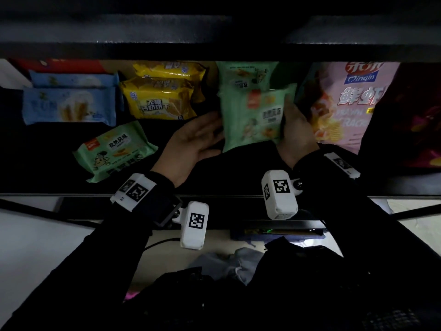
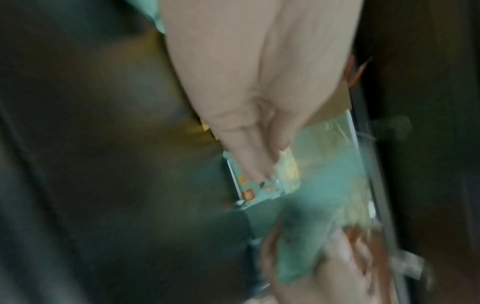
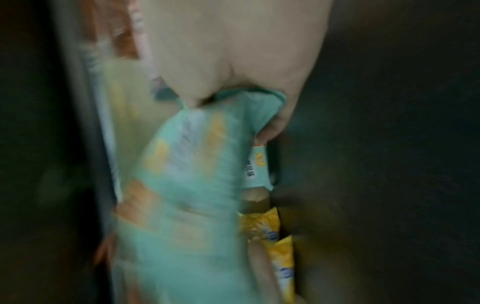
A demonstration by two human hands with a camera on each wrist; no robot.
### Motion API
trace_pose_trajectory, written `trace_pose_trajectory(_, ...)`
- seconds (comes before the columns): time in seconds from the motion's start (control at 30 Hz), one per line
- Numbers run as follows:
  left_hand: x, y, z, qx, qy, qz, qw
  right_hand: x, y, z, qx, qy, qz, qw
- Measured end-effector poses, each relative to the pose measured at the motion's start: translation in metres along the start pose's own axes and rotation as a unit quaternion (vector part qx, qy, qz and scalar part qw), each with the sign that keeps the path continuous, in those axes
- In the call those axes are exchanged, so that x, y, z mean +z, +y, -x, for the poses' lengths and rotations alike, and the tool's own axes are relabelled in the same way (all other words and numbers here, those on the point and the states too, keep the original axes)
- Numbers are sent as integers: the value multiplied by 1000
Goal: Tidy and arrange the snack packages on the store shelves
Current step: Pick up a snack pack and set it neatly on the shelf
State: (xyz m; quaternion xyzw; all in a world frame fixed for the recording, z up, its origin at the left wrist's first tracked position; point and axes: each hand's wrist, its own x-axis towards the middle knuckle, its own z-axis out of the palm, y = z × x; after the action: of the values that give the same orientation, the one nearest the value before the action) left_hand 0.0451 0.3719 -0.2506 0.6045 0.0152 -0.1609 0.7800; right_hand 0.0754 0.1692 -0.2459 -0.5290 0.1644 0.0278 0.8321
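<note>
On the shelf [image 1: 214,163] at one o'clock, the right hand [image 1: 296,130] gripped a green pack [image 1: 253,118], the left hand [image 1: 193,142] spread against it; best squared gently behind its twin.

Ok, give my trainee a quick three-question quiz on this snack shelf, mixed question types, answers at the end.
1. True or false: the right hand grips the upright green snack package.
2. Which colour are the packages directly left of the yellow biscuit packages? A red, B blue, C pink.
3. Fill in: the left hand touches the held package with ____ fingers.

Key: 1 true; 2 B, the blue packages; 3 straight.
</note>
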Motion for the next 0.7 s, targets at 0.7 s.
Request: trace_pose_trajectory(0.7,4,-3,-6,-8,-31,-49,998,3,6,28,-1,-190,125,974)
